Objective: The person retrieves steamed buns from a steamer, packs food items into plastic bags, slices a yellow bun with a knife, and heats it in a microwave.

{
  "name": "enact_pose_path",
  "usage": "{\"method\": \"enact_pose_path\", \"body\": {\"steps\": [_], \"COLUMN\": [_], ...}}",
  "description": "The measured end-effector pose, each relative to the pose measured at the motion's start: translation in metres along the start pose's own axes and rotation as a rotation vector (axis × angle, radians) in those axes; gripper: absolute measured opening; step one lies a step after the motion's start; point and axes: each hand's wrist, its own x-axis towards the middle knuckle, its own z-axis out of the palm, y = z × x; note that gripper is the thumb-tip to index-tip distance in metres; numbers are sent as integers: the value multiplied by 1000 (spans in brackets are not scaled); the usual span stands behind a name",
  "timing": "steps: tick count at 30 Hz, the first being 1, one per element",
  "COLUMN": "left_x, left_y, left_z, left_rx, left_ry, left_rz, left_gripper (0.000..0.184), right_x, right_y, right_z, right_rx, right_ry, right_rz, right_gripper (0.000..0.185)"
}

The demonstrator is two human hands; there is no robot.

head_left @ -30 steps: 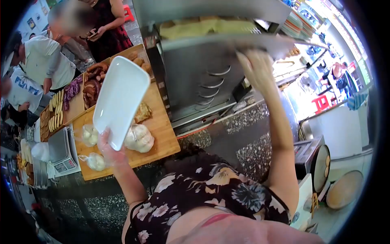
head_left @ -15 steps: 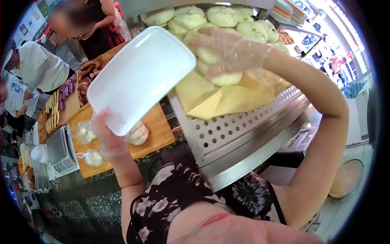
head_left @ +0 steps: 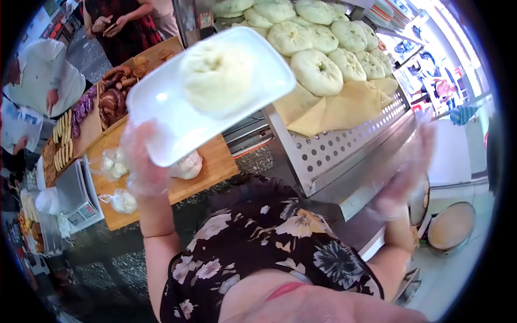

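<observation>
My left hand (head_left: 144,159), in a clear plastic glove, grips the near left end of a white tray (head_left: 161,121). On the tray lies one large pale steamed bun (head_left: 215,75), slightly blurred. My right hand (head_left: 406,172), also gloved and smeared by motion, is at the right beside the front of the metal steamer drawer (head_left: 318,175). Its fingers look stretched upward with nothing in them. In the drawer, several pleated steamed buns (head_left: 318,72) sit packed together on a yellowish steamer cloth (head_left: 328,116), whose front edge is folded over the perforated metal.
Bagged buns (head_left: 123,201) rest on a wooden board (head_left: 215,167) at left, beside a scale (head_left: 81,202). Behind are trays of sausages and meats (head_left: 113,102). People stand across the counter, one (head_left: 116,27) with a phone. Stacked plates (head_left: 388,13) stand far right.
A steamed bun is now on the tray, which was bare before. My right hand has left the buns and swung right and down. The tray has shifted slightly right.
</observation>
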Motion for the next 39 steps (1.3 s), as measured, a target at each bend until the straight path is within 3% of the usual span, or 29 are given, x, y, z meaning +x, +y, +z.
{"method": "enact_pose_path", "body": {"steps": [3,5,8,10,12,14,16,18,19,21,26,30,32,33,34,35,36,37,39], "left_x": [4,-3,-7,-15,-24,-39,-51,-50,-53,-59,-38,-27,-21,-21,-19,-16,-14,-12,-11], "left_y": [0,25,24,9,0,-14,-23,-40,-45,-52,-45,-54,-59,-62,-65,-69,-73,-76,-86], "left_z": [-49,-34,-47,-65,-69,-81,-70,-80,-84,-80,-51,-51,-44,-39,-33,-27,-19,-13,2], "left_rx": [-59,-16,-130,-160,-88,-108,-139,-145,-150,-109,-206,-142,-154,-134,-116,-121,-162,-201,-169], "left_ry": [42,167,375,456,614,570,519,519,513,518,435,436,415,346,274,252,190,137,88], "left_rz": [59,175,205,224,222,232,179,165,125,126,88,59,25,21,17,0,-35,-67,-92], "left_gripper": [29,37,42,44,46,49,50,51,53,54,67,64,61,56,51,51,51,50,51], "right_x": [-30,4,53,91,86,70,36,27,23,15,-25,-39,-25,-9,26,51,67,65,37], "right_y": [10,-6,17,29,37,60,86,106,106,115,87,72,67,65,62,67,86,112,175], "right_z": [32,62,152,202,244,284,301,319,316,297,188,99,57,46,50,58,77,101,149], "right_rx": [-202,-118,-122,-94,4,123,-125,-204,-302,-122,-101,-80,138,365,213,-114,-84,-88,-249], "right_ry": [-24,-62,76,28,237,400,48,-21,-107,-278,-248,-387,-477,-279,-318,-587,-782,-865,-1035], "right_rz": [-220,-244,-323,-385,-317,-210,73,28,-10,58,16,212,785,913,812,701,662,358,100], "right_gripper": [76,67,62,55,48,33,24,25,30,34,30,27,27,29,31,32,44,57,58]}}
